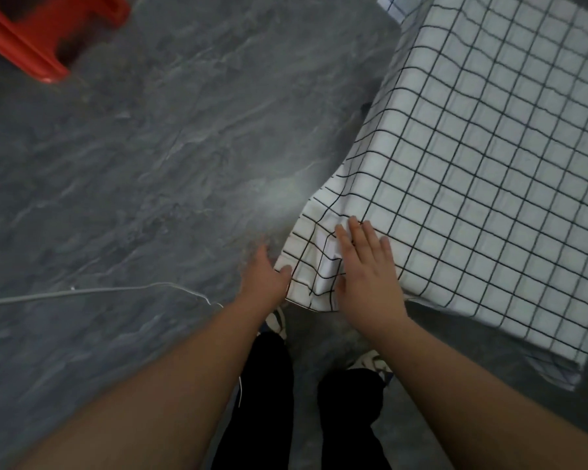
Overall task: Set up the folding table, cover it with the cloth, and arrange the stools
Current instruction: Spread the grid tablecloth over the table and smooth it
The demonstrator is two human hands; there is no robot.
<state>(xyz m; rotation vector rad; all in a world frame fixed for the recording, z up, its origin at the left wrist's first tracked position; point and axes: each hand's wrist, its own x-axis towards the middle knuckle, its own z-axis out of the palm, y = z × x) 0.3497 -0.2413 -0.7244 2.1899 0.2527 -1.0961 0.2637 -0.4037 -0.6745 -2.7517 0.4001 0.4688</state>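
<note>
Cloth (472,157), white with black grid, covered the table at 2 o'clock, corner draped at centre. Right hand (367,276) lay flat, fingers straight, on that corner. Left hand (263,276) touched the hanging edge, grip probably loose; blurred. Red stool (41,32) at 10 o'clock.

Open grey floor (150,181) lies left of the cloth-covered table (489,164); a red stool (38,35) stands far left.

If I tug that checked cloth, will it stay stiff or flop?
Probably flop: the cloth bends over the table edge and bunches in folds at the corner under the right hand. It may also slide, since nothing visible weighs it down.
</note>
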